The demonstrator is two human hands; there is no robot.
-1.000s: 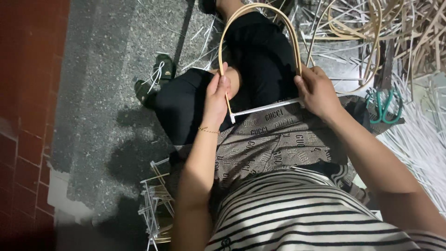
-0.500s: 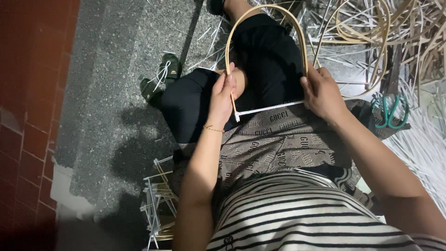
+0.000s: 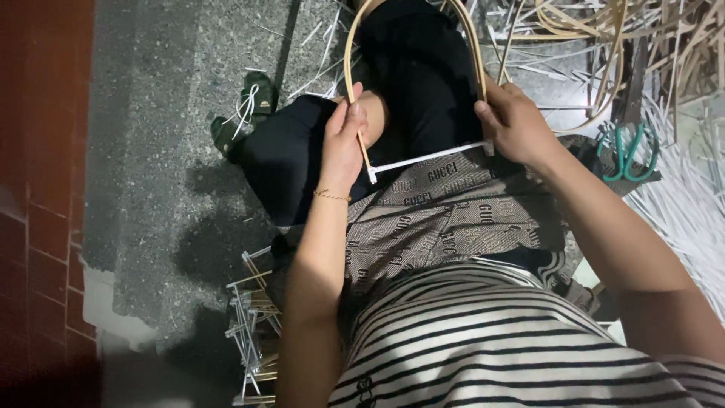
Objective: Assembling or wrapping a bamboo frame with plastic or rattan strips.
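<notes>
A seated person's left hand point(image 3: 343, 143) and right hand point(image 3: 517, 121) each grip one leg of a bent cane hoop point(image 3: 361, 45) held over the lap (its arch points away, long axis running out from the body), a white strip point(image 3: 430, 159) bridging the ends. Beyond: speckled stone floor point(image 3: 166, 113), green-handled scissors point(image 3: 627, 151), scattered cane strips point(image 3: 604, 38).

Bare grey floor point(image 3: 166, 151) at nine o'clock gives passage; cane strips point(image 3: 664, 45) and green scissors point(image 3: 627, 151) crowd two o'clock.
</notes>
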